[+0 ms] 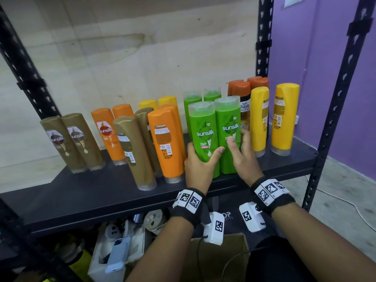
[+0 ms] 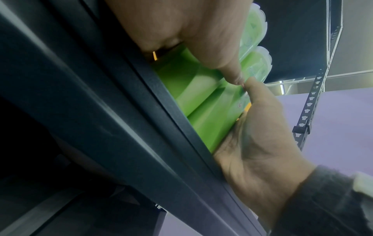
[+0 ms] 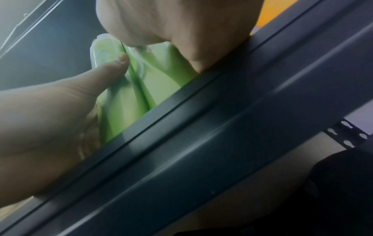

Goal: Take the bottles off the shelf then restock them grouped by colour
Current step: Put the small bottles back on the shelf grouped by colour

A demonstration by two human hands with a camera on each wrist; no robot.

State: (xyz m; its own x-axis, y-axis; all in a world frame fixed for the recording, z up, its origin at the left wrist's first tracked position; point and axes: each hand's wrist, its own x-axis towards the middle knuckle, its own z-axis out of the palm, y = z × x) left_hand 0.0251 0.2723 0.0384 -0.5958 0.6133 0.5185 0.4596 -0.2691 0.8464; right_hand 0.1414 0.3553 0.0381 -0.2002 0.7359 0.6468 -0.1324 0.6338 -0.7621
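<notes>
Two green Sunsilk bottles stand side by side at the front of the dark shelf (image 1: 101, 192), with two more green ones (image 1: 211, 94) behind them. My left hand (image 1: 204, 153) grips the left green bottle (image 1: 203, 127), thumb across its front. My right hand (image 1: 238, 137) grips the right green bottle (image 1: 227, 119) low on its side. From below, the left wrist view shows my left hand (image 2: 181, 32), my right hand (image 2: 262, 135) and both green bottles (image 2: 191, 89), the thumbs nearly touching. The right wrist view shows my right hand (image 3: 50, 111) on the green bottles (image 3: 121, 103).
Left of the green group stand brown bottles (image 1: 71, 143), orange bottles (image 1: 166, 143) and yellow ones (image 1: 148, 103) mixed together. To the right are dark orange-capped bottles (image 1: 241, 92) and two yellow bottles (image 1: 284, 119). A cardboard box (image 1: 213, 261) sits below; black shelf posts (image 1: 335, 98) frame the bay.
</notes>
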